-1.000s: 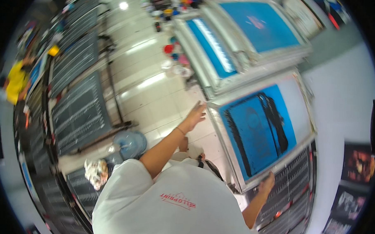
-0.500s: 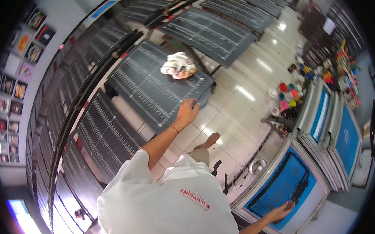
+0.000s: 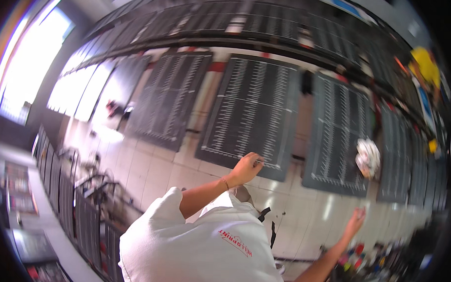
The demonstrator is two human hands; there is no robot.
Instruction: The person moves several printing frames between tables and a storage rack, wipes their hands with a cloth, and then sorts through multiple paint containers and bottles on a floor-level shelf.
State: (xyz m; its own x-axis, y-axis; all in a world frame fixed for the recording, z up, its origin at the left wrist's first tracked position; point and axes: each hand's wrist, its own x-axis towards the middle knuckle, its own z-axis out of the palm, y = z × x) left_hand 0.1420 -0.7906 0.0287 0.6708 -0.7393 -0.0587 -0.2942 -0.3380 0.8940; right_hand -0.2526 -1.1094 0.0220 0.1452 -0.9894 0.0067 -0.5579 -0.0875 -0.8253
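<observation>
My left hand [image 3: 248, 168], a thin bracelet at its wrist, hovers at the near edge of a dark grey printing board [image 3: 251, 102] with white ruled scales. Its fingers curl in around something small and dark that I cannot make out. Out to the right over the tiled floor is my right hand [image 3: 355, 222], slightly blurred, with its fingers stretched out and nothing visible in them. Beyond it, a crumpled white cloth [image 3: 368, 158] with coloured stains lies at the right edge of another ruled board [image 3: 337, 130].
A long row of similar boards runs across along a dark rail [image 3: 229, 41]. A person in yellow [image 3: 426, 68] is at the far right. Several coloured containers [image 3: 353, 257] stand at the lower right. Metal equipment [image 3: 102, 181] is at the left, near a bright window [image 3: 35, 55].
My view has swung left along the row of boards. My right hand has left the black tool and blue screen frame. My left hand is now by a different board, still curled.
</observation>
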